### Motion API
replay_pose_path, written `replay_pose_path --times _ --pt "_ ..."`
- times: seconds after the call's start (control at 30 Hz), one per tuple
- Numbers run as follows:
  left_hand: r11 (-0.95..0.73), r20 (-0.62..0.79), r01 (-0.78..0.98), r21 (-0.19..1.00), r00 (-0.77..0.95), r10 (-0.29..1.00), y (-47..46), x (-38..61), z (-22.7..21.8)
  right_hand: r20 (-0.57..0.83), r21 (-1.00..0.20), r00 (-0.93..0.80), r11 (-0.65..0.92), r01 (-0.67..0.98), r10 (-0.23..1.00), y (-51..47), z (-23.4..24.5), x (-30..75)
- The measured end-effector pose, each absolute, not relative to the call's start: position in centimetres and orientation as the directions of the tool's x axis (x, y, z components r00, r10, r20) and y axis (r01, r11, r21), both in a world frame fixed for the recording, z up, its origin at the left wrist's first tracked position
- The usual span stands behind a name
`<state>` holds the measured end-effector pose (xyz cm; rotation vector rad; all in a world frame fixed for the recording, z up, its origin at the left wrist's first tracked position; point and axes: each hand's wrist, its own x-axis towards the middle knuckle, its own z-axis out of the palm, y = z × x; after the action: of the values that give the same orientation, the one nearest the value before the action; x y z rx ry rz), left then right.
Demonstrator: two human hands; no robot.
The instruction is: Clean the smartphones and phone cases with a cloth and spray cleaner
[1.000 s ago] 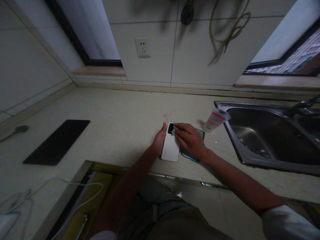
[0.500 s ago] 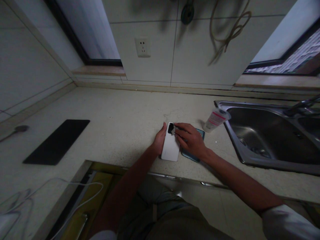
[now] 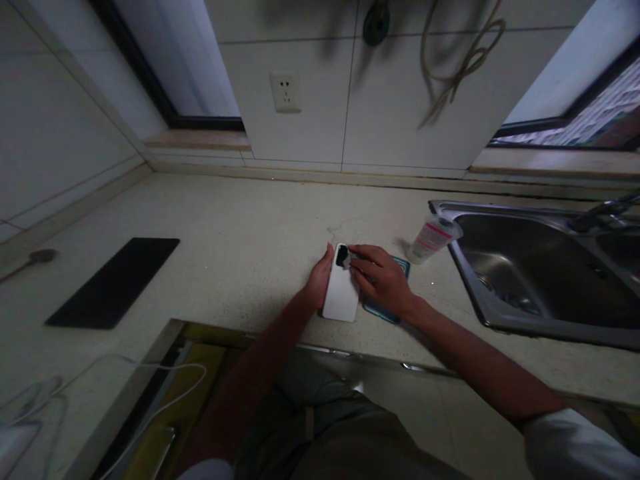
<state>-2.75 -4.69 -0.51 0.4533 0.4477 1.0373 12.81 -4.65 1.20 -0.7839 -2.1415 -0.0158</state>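
Observation:
A white phone (image 3: 340, 297) lies back up on the pale countertop (image 3: 240, 227), its dark camera block at the far end. My left hand (image 3: 319, 280) grips the phone's left edge. My right hand (image 3: 380, 279) rests over the phone's right side, fingertips pressed on the camera block, possibly with a small wipe under them. Under my right hand lies a flat teal object (image 3: 383, 310), mostly hidden.
A clear tube with a red label (image 3: 431, 240) lies by the steel sink (image 3: 530, 267) on the right. A black flat mat (image 3: 113, 283) sits at left, a spoon (image 3: 30, 261) beyond it. White cables (image 3: 150, 373) trail at lower left. A wall socket (image 3: 285, 93) faces me.

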Motion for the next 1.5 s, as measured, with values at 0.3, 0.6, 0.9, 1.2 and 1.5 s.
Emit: replay_pose_path --times 0.3,0.6,0.9,1.2,1.5 --pt "0.433 -0.134 -0.711 0.553 0.437 0.889 -4.5 -2.8 -0.6 0.711 -0.242 -0.468 0.808 0.537 0.524 -4.6 1.3 12.8" --pt "0.414 -0.134 -0.721 0.555 0.414 0.900 -4.7 -2.2 -0.4 0.718 -0.250 -0.462 0.813 0.526 0.520 -4.6 1.3 12.8" --pt "0.407 -0.139 -0.718 0.564 0.403 0.905 -4.8 -3.1 -0.2 0.734 -0.211 -0.473 0.826 0.523 0.487 -4.7 1.4 12.7" --pt "0.460 -0.133 -0.698 0.549 0.470 0.872 -4.5 -3.3 -0.4 0.724 -0.240 -0.466 0.819 0.522 0.509 -4.6 1.2 12.9" --pt "0.480 -0.148 -0.706 0.521 0.479 0.865 -4.4 -3.2 -0.3 0.727 -0.236 -0.466 0.820 0.521 0.505 -4.7 1.3 12.8"
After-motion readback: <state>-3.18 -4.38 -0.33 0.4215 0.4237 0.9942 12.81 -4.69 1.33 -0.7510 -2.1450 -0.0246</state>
